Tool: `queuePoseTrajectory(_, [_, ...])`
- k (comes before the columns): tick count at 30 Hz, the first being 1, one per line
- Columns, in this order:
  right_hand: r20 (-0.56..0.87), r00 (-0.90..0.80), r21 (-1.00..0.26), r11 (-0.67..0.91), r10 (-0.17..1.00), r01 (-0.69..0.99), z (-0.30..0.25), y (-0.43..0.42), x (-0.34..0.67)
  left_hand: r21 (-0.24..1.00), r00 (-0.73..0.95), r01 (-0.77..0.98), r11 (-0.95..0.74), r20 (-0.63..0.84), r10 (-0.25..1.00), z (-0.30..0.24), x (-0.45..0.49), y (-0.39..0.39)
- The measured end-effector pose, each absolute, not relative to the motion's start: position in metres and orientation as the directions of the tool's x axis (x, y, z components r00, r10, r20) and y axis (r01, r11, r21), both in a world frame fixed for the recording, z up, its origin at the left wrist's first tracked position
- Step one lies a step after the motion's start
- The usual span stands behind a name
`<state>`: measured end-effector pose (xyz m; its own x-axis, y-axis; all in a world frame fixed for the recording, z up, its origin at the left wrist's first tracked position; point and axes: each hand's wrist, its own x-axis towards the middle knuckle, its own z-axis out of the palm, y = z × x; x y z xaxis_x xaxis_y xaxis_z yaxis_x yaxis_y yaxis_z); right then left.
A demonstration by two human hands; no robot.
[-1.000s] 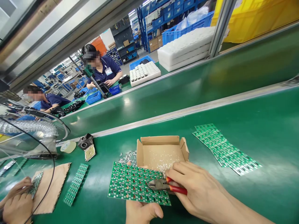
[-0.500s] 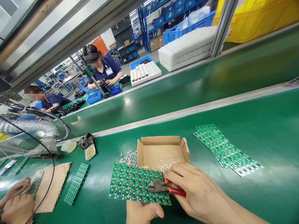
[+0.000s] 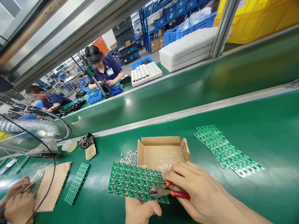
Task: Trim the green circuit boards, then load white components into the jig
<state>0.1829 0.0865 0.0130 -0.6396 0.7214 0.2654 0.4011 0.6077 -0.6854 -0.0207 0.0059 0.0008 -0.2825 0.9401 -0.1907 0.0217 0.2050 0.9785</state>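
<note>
My left hand [image 3: 141, 210] grips a green circuit board panel [image 3: 126, 180] from below, thumb at its near edge and fingers behind it. The panel has rows of small boards with round holes. In my right hand [image 3: 198, 189] is a pair of red-handled cutting pliers [image 3: 161, 190], its jaws lying over the lower right part of the panel. I cannot make out whether the jaws touch it. Just beyond the panel stands an open cardboard box [image 3: 161, 146] with tiny pale bits inside. Small grey-white parts [image 3: 129, 156] lie in a heap left of the box.
More board panels [image 3: 226, 149] overlap at the right, and another panel [image 3: 77, 183] lies at left. A co-worker's hands [image 3: 18, 199] work over a brown cardboard sheet [image 3: 52, 186]. A black cable [image 3: 54, 165] hangs at left. White foam trays [image 3: 187, 46] stand beyond the rail.
The panel in my left hand has shifted slightly left and up. The pliers have moved a little to the right and down, still over the panel.
</note>
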Motion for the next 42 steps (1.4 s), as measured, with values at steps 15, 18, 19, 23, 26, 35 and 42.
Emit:
queuePoseTrajectory(15, [0.253, -0.658, -0.676, 0.616, 0.709, 0.404, 0.011, 0.082, 0.183, 0.957, -0.270, 0.128, 0.261, -0.220, 0.938, 0.007, -0.018, 0.005])
queuePoseTrajectory(18, [0.202, -0.669, -0.699, 0.584, 0.715, 0.413, 0.010, 0.081, 0.182, 0.957, -0.249, 0.125, 0.260, -0.223, 0.942, 0.006, -0.019, 0.005])
queuePoseTrajectory(19, [0.193, -0.670, -0.704, 0.577, 0.717, 0.415, 0.010, 0.081, 0.182, 0.958, -0.244, 0.125, 0.258, -0.222, 0.944, 0.006, -0.019, 0.005])
queuePoseTrajectory(23, [0.209, -0.652, -0.693, 0.581, 0.729, 0.426, 0.010, 0.083, 0.181, 0.960, -0.248, 0.136, 0.243, -0.205, 0.947, 0.007, -0.022, 0.004])
queuePoseTrajectory(26, [0.221, -0.649, -0.692, 0.586, 0.728, 0.421, 0.010, 0.084, 0.181, 0.960, -0.242, 0.140, 0.242, -0.204, 0.949, 0.007, -0.023, 0.004])
queuePoseTrajectory(35, [0.252, -0.644, -0.697, 0.597, 0.722, 0.397, 0.007, 0.080, 0.179, 0.961, -0.187, 0.120, 0.250, -0.226, 0.956, 0.012, -0.017, 0.008])
queuePoseTrajectory(42, [0.270, -0.639, -0.692, 0.606, 0.720, 0.391, 0.010, 0.080, 0.179, 0.980, -0.232, 0.024, 0.199, -0.188, 0.954, 0.005, -0.011, 0.002])
